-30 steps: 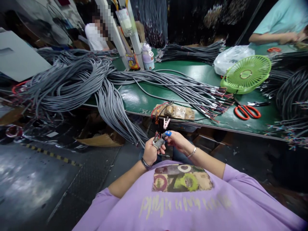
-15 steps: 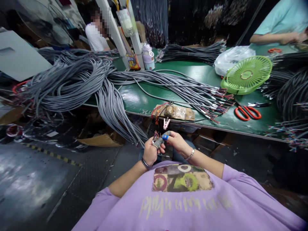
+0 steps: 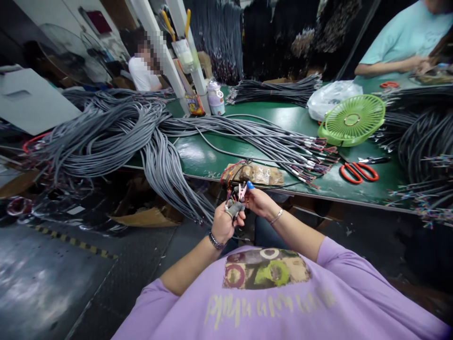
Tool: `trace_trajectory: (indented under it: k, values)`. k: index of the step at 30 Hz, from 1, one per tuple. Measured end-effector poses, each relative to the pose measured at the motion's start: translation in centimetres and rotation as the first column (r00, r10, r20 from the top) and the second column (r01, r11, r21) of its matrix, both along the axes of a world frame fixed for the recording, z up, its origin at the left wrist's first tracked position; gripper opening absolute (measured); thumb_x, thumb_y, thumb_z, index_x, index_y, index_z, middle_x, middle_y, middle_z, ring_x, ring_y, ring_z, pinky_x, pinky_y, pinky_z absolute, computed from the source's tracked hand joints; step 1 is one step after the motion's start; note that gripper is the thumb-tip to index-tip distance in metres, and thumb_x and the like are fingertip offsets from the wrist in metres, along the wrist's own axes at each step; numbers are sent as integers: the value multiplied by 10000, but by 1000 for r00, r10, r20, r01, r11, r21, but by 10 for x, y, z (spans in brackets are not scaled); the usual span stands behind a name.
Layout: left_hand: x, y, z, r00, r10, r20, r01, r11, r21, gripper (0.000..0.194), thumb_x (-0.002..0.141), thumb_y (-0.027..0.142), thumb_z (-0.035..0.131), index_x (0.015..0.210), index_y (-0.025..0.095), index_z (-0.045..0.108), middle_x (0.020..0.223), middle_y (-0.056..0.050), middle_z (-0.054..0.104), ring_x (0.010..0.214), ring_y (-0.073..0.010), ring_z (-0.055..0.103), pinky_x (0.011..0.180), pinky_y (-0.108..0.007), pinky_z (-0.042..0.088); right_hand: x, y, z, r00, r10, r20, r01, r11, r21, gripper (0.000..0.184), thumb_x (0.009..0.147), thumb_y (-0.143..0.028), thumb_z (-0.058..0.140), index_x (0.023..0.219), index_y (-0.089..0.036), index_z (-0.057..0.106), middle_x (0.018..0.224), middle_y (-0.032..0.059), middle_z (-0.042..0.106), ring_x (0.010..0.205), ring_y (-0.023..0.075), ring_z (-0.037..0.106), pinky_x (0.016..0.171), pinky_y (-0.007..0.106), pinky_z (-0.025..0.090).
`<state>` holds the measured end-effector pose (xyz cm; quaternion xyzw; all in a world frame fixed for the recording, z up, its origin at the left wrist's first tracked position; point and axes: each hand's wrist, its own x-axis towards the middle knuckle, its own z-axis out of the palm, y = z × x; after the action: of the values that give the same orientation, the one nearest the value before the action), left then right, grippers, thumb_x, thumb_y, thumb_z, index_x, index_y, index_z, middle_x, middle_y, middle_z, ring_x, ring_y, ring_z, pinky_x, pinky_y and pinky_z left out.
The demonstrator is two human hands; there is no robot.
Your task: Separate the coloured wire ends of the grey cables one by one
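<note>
My left hand is closed around a bunch of thin coloured wires, whose ends stick up above the fingers. A grey piece lies at its thumb; whether it is a finger cover or cable jacket I cannot tell. My right hand is just to the right, its fingers curled beside a pink clip. A blue cover sits on one raised fingertip of that hand. What its fingers hold, if anything, is hidden. Behind both hands, a wooden block with red wires lies at the table edge.
Grey cables spread over the green table and hang off its front edge. Orange-handled scissors, a green fan, a plastic bag and a bottle stand around. A co-worker sits at far right.
My right hand has moved up and away from the left hand to the pink clip. The left hand keeps its grip on the wires. The view has tilted up slightly.
</note>
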<state>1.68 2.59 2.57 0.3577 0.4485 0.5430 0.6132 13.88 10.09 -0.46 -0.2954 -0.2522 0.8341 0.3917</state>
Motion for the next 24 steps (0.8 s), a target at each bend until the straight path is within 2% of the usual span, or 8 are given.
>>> trace_trajectory:
  k: [4,9,13,16,20,22,24]
  values:
    - [1,3,-2,1000,-17,4,17,1000,-13,290,693,401,673,713,138,553,511,3,599,338,-77,508,309,-157,228,-5,1,-1,998,2,-60,-4,1000,-29,447,844,-568,489,797,-147,632,681,39,630,589,126,563,583,259,472]
    - [2,4,-6,1000,-9,-13,8,1000,-26,294,695,404,675,694,140,546,510,4,597,333,-71,501,308,-154,223,-15,2,1,992,-103,-67,98,993,-66,425,811,-576,535,751,-160,598,617,24,613,555,130,553,555,256,462]
    - [2,4,-10,1000,-8,-28,6,999,-42,289,702,401,671,703,137,552,510,0,600,328,-72,498,305,-156,217,-17,-1,2,992,-113,-60,109,991,-74,447,802,-593,534,744,-153,595,615,35,616,548,135,549,529,255,448]
    - [1,2,-10,1000,2,-22,-3,999,-37,275,709,391,665,715,139,554,512,1,603,331,-73,502,307,-157,215,-13,-5,6,994,-85,-66,81,995,-66,498,818,-625,475,815,-149,622,644,35,621,566,129,558,539,247,453]
    - [0,-4,-9,999,24,-27,-25,999,-21,264,720,385,650,692,146,540,516,2,606,337,-73,505,314,-160,225,-4,-9,9,997,22,-69,-27,996,-80,575,850,-652,370,876,-145,638,682,42,626,560,116,551,531,239,453]
    - [0,-8,-8,998,48,-28,-48,999,-10,261,714,385,650,696,150,538,520,4,607,342,-75,509,317,-161,231,-1,-10,10,996,52,-76,-58,994,-88,545,869,-617,375,873,-141,640,698,45,631,568,114,553,533,237,457]
    - [0,-11,-7,996,86,-21,-86,996,-2,265,700,391,656,708,155,536,525,10,609,346,-75,510,319,-162,236,-1,-9,10,996,39,-80,-45,996,-73,434,891,-519,436,871,-138,643,702,36,632,571,103,547,544,227,463]
